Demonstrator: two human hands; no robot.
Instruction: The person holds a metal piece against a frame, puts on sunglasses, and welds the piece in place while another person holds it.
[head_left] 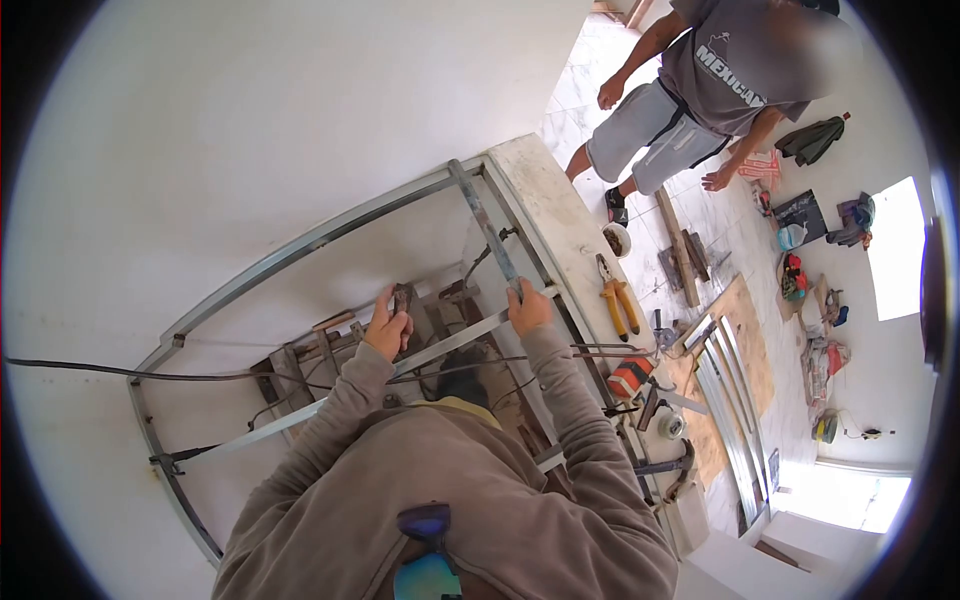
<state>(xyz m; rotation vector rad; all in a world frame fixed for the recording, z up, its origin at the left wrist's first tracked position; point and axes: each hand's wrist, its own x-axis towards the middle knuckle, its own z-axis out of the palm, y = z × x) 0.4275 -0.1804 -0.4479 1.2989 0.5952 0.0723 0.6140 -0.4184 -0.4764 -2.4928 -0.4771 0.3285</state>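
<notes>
My right hand [530, 308] is closed around the lower end of a worn grey metal bar [484, 222], beside a light metal crossbar [455, 338]. The bar slants up to the top edge of a metal frame [310, 245] with a curved side. My left hand [388, 325] is above the crossbar, its fingers curled at a small dark greyish piece [403, 298] whose kind I cannot make out. A clamp [180, 458] sits at the crossbar's far left end. Dark cables [230, 377] run across below my hands.
Pliers with yellow handles [618, 300], an orange-and-black tool [632, 375], a tape roll [673, 425] and a hammer [680, 462] lie on the ledge [545, 190] to the right. Beyond, a person [720, 90] stands near wood lengths [680, 245]. Metal strips [735, 410] lie on plywood.
</notes>
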